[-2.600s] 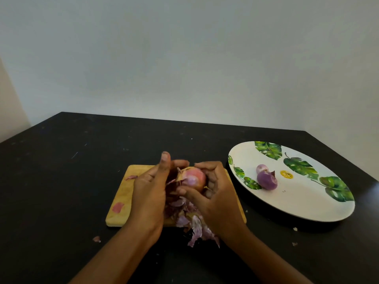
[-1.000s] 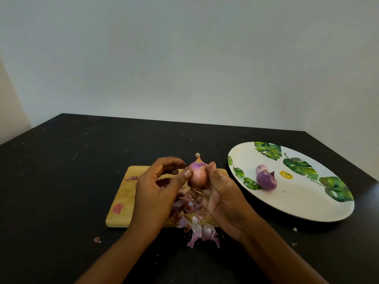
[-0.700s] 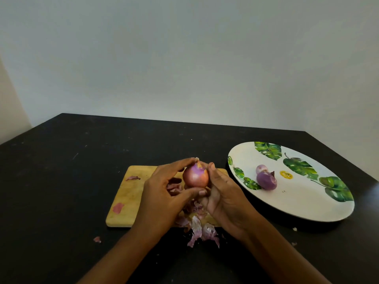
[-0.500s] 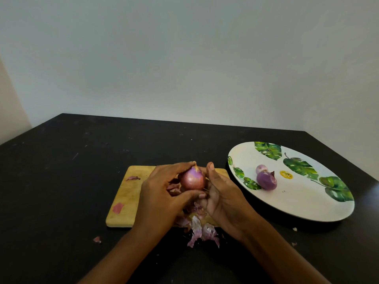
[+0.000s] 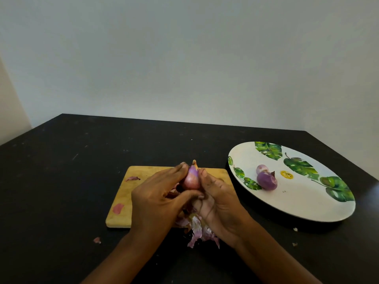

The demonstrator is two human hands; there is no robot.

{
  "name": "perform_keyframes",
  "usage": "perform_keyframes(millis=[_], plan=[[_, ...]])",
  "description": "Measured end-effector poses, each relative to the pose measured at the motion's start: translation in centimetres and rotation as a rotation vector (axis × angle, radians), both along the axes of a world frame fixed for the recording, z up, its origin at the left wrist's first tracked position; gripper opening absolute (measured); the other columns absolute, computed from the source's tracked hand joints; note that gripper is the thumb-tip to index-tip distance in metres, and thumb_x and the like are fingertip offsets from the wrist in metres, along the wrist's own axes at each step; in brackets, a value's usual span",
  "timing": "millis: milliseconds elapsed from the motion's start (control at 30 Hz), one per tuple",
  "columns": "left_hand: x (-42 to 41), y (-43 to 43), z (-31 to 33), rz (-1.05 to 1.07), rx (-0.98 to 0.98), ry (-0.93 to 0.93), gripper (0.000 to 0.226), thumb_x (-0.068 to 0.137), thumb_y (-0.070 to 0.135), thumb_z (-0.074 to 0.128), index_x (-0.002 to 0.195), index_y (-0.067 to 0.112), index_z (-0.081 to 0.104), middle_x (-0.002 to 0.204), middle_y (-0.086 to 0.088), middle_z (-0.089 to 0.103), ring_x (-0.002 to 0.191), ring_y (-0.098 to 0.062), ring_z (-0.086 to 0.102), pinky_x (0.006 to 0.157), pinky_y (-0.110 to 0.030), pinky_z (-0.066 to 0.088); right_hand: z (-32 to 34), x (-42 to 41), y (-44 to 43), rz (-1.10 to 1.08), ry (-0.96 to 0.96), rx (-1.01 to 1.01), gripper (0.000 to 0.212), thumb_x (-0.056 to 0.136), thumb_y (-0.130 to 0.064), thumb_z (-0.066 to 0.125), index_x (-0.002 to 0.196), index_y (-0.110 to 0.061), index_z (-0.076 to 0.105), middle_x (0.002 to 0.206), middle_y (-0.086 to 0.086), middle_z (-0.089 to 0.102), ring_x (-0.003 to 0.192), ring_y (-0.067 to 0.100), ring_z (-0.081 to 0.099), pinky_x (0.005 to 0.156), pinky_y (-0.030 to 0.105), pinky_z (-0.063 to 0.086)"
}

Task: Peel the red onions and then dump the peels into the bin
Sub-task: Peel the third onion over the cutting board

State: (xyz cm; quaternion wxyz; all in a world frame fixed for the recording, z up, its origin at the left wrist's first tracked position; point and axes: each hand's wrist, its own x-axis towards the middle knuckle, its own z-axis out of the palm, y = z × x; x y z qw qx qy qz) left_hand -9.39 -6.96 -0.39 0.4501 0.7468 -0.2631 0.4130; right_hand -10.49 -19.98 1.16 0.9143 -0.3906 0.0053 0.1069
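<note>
onion [image 5: 191, 181] turned tip-up, left hand [image 5: 155, 199] gripping, right hand [image 5: 220, 203] cupping

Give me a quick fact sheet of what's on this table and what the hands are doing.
Left hand: grips the onion above the board
Right hand: holds the same onion from the other side
Onion: partly peeled, pointed tip up
Board: wooden, on the black table
Peels: piled at the board's near edge, under the hands
Plate: right of the board, two peeled onions on it
Bin: not in view
</note>
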Motion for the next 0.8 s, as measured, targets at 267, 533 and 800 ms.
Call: perform_keyframes(millis=[267, 533, 800], plan=[[0.2, 0.0, 0.3, -0.105, -0.192, 0.276, 0.027, 0.077, 0.022, 0.072, 0.103, 0.015, 0.069, 0.096, 0.009, 0.07, 0.091, 0.004, 0.065, 0.077, -0.01, 0.05, -0.1, 0.2, -0.3, -0.042, 0.065, 0.06, 0.052, 0.078, -0.022, 0.063, 0.12, 0.008, 0.056, 0.116, 0.027, 0.064, 0.095, 0.028, 0.07, 0.075, 0.032, 0.06], [0.1, -0.1, 0.7, -0.1, -0.27, 0.358, 0.016, 0.081, 0.005, 0.065, 0.089, 0.017, 0.071, 0.089, 0.016, 0.07, 0.081, 0.002, 0.066, 0.069, -0.007, 0.047, -0.2, 0.5, -0.5, -0.02, 0.118, -0.012, 0.052, 0.076, -0.028, 0.065, 0.115, 0.004, 0.058, 0.113, 0.029, 0.065, 0.087, 0.031, 0.071, 0.067, 0.029, 0.06], [-0.2, -0.4, 1.1, -0.09, -0.287, 0.375, 0.018, 0.09, 0.006, 0.054, 0.085, 0.022, 0.061, 0.084, 0.011, 0.07, 0.081, 0.003, 0.065, 0.067, -0.007, 0.047, -0.2, 0.6, -0.9, 0.026, 0.155, -0.069, 0.057, 0.081, -0.042, 0.056, 0.121, -0.001, 0.055, 0.107, 0.022, 0.07, 0.086, 0.024, 0.072, 0.07, 0.029, 0.059]])
